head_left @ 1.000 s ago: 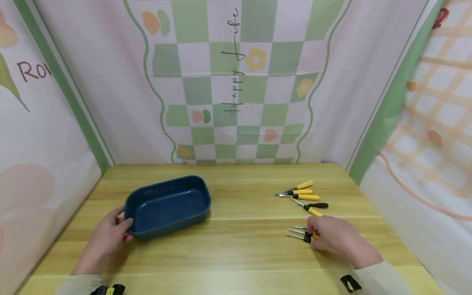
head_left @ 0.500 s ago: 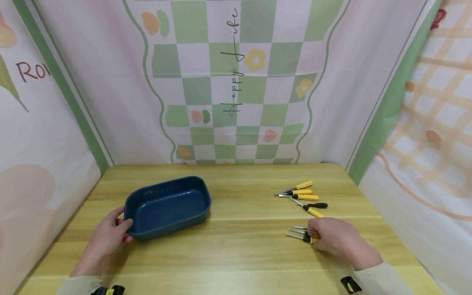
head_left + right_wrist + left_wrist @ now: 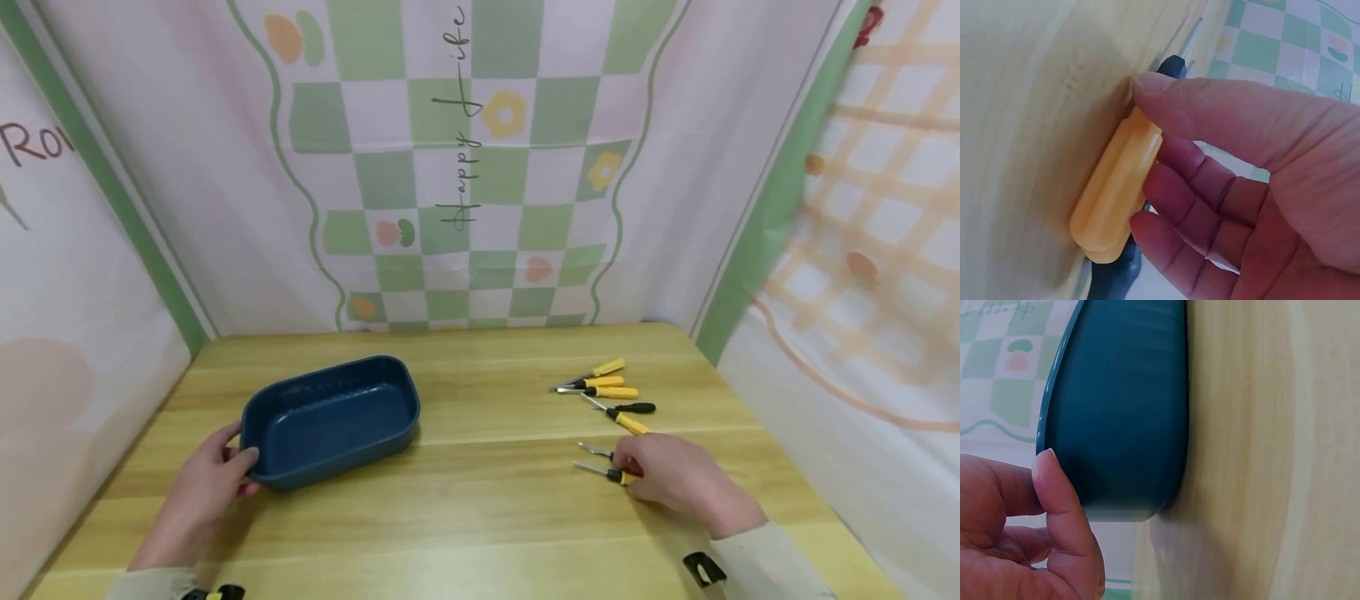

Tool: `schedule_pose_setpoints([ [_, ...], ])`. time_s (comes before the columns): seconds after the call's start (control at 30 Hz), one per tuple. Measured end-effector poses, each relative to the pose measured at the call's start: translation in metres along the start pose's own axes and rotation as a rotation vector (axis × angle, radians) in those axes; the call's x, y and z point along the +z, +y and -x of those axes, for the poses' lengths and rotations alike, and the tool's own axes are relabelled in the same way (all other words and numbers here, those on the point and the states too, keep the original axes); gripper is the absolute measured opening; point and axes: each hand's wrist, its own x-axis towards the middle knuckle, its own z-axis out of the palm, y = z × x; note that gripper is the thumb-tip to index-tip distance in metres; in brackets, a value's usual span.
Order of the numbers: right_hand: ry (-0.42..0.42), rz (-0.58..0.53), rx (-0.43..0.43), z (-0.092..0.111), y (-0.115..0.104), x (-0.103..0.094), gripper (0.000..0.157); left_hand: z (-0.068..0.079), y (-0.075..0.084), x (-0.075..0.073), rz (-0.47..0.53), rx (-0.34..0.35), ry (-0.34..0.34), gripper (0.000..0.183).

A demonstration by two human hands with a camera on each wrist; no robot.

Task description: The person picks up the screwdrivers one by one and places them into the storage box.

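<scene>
My left hand [image 3: 201, 479] holds the left end of a dark blue, rounded rectangular dish [image 3: 337, 427], thumb over the rim and fingers outside below it. Close up, the left wrist view shows the thumb against the dish wall [image 3: 1116, 406]. At the right, my right hand [image 3: 686, 482] pinches a yellow-handled screwdriver [image 3: 1116, 181] low over the table, thumb near its black collar. A second yellow handle shows partly behind it, with a black handle [image 3: 1113, 275] beyond. Two metal shafts point left from under the fingers; the upper shaft [image 3: 596, 450] has a bent-looking tip.
Beyond the right hand, several more screwdrivers [image 3: 611, 381] lie loosely grouped, with yellow handles and one black handle [image 3: 636, 408]. The wooden table [image 3: 480, 517] runs back to a green-and-white checked cloth [image 3: 480, 208]. Printed fabric also hangs at both sides.
The camera has shifted slightly. Under my right fingers, the tightly bunched shafts now show as two, spread farther apart. My left hand stays on the dish.
</scene>
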Motion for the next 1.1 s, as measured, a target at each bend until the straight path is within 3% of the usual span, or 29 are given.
schedule_pose_setpoints([
  [0.63,0.04,-0.065,-0.057,-0.002,-0.003,0.004,0.02,0.002,0.002,-0.001,-0.034,-0.002,0.009,0.064],
  [0.87,0.072,-0.171,-0.122,-0.006,-0.004,0.001,0.018,0.005,0.005,0.001,-0.019,0.001,0.0,0.064],
  [1.1,0.047,-0.309,-0.15,-0.011,-0.007,-0.005,0.016,0.004,0.004,0.001,-0.016,0.009,-0.004,0.064],
])
